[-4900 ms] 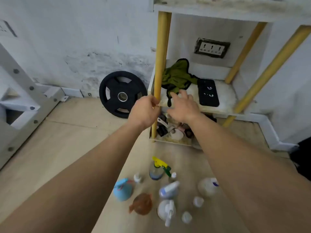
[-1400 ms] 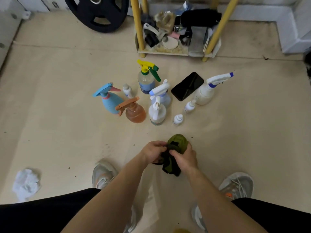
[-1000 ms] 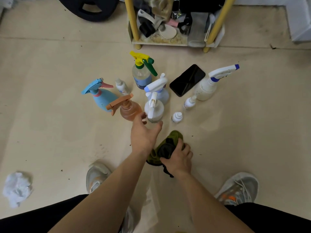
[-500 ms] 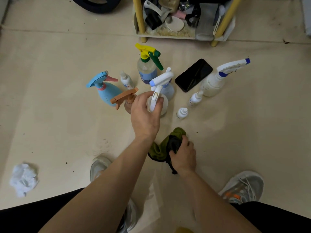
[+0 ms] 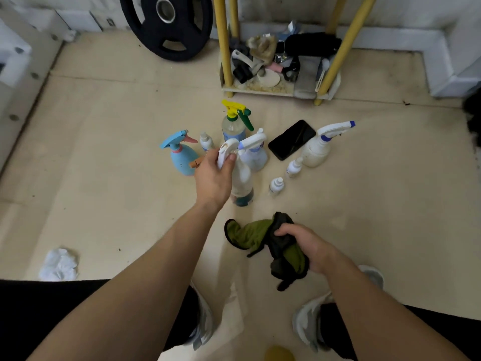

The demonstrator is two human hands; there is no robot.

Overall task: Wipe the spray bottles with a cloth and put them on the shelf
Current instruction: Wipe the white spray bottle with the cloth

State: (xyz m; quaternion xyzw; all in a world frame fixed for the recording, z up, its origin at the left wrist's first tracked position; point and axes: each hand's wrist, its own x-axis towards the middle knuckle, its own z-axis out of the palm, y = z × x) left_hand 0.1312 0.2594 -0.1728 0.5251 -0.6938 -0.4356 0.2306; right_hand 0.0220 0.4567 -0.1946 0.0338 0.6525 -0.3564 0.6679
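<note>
Olive-green cloth [image 5: 250,234]: lower centre-right, bunched in clenched right grip [image 5: 309,248]. White spray bottle [image 5: 242,178]: centre frame, left grip [image 5: 213,178] clasping its trigger head; contact with floor unclear. Step, judged: taking up bottle for wiping. Next: bring cloth onto bottle body. Floor [image 5: 104,152]: beige board, specked. Shelf [image 5: 260,90]: upper centre, bottom tier cluttered. Weight plate [image 5: 166,24]: top, leaning against wall.

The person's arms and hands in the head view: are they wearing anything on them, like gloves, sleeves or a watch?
Nothing shows on them. The left hand and right hand are bare, with no gloves, rings or markings visible. The left forearm and right forearm are uncovered up to the picture's lower edge: no sleeve, watch or band in view.
</note>
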